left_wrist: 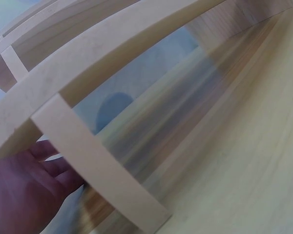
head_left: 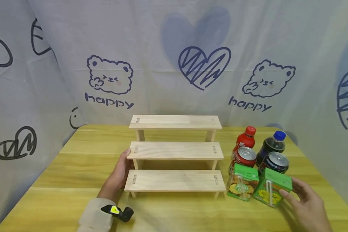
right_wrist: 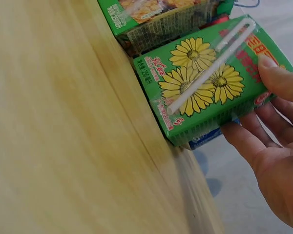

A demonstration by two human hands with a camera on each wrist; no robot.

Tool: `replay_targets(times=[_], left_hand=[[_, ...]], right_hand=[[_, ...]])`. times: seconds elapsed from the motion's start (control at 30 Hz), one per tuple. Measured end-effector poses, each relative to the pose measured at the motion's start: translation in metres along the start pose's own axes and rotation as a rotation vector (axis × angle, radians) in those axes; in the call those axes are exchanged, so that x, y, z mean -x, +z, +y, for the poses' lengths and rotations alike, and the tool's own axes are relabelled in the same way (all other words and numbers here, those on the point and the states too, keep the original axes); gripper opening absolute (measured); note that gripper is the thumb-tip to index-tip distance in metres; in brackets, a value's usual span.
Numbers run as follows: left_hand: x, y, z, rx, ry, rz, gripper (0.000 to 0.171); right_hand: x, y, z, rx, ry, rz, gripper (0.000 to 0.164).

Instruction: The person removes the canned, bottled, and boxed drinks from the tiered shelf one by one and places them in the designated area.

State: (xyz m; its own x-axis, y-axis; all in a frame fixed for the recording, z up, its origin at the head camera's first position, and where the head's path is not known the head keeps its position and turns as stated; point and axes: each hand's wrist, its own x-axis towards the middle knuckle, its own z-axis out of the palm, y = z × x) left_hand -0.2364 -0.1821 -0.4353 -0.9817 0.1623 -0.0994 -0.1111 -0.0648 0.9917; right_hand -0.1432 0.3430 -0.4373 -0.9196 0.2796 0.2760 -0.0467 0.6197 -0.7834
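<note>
A pale wooden three-tier display stand [head_left: 175, 150] stands on the table. My left hand [head_left: 120, 175] holds its left side at the middle tier, thumb at the board's edge. In the left wrist view, the fingers of that hand [left_wrist: 31, 190] reach behind a leg, partly hidden. At the right, my right hand [head_left: 305, 203] grips a green drink carton [head_left: 274, 187] with yellow flowers and a straw on its front. Thumb on the front and fingers on the side show in the right wrist view. Beside it stands another green drink carton [head_left: 243, 182] with a fruit-like brown picture.
Behind the cartons are a red drink can [head_left: 245, 158] and a dark drink can [head_left: 275, 162]. Farther back stand a red-capped bottle [head_left: 246, 138] and a blue-capped dark bottle [head_left: 272, 145]. A printed white curtain [head_left: 156, 87] hangs behind the yellow wooden table [head_left: 84, 161].
</note>
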Motion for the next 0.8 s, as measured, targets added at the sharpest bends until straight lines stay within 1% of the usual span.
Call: replay_targets(times=[0.07, 0.17, 0.27, 0.37, 0.5, 0.57, 0.6, 0.63, 0.7, 0.73, 0.8], left_hand=[[-0.002, 0.000, 0.000, -0.007, 0.010, 0.012, 0.075], [-0.005, 0.000, 0.000, 0.005, 0.013, 0.005, 0.075], [-0.006, 0.001, -0.002, 0.025, 0.002, 0.000, 0.074], [-0.006, 0.000, -0.004, 0.037, -0.009, 0.010, 0.073], [-0.008, 0.001, -0.005, 0.044, -0.012, 0.017, 0.073], [-0.008, 0.002, -0.004, 0.042, -0.011, 0.016, 0.074], [-0.009, 0.002, -0.003, 0.043, -0.007, 0.022, 0.073], [-0.009, 0.002, -0.003, 0.037, 0.013, 0.029, 0.073], [-0.009, -0.001, 0.001, 0.012, 0.063, 0.043, 0.070], [-0.008, -0.003, 0.005, -0.014, 0.090, 0.059, 0.067], [-0.008, -0.008, 0.018, -0.091, 0.159, 0.086, 0.063]], right_hand=[[-0.001, 0.001, 0.002, -0.024, 0.008, 0.001, 0.061], [-0.001, 0.001, 0.004, -0.027, 0.015, -0.006, 0.063], [-0.001, -0.001, 0.007, -0.034, 0.022, -0.024, 0.064], [-0.004, -0.001, 0.009, -0.043, 0.025, -0.053, 0.066], [-0.006, -0.001, 0.008, -0.054, 0.057, -0.080, 0.069], [-0.006, -0.003, 0.005, -0.087, 0.065, -0.073, 0.067], [-0.006, -0.005, 0.002, -0.126, 0.057, -0.058, 0.064], [-0.006, -0.007, -0.002, -0.172, 0.041, -0.039, 0.060], [-0.008, -0.012, -0.016, -0.279, -0.040, 0.018, 0.051], [-0.010, -0.015, -0.026, -0.344, -0.099, 0.044, 0.048], [-0.018, -0.020, -0.051, -0.390, -0.240, 0.070, 0.047]])
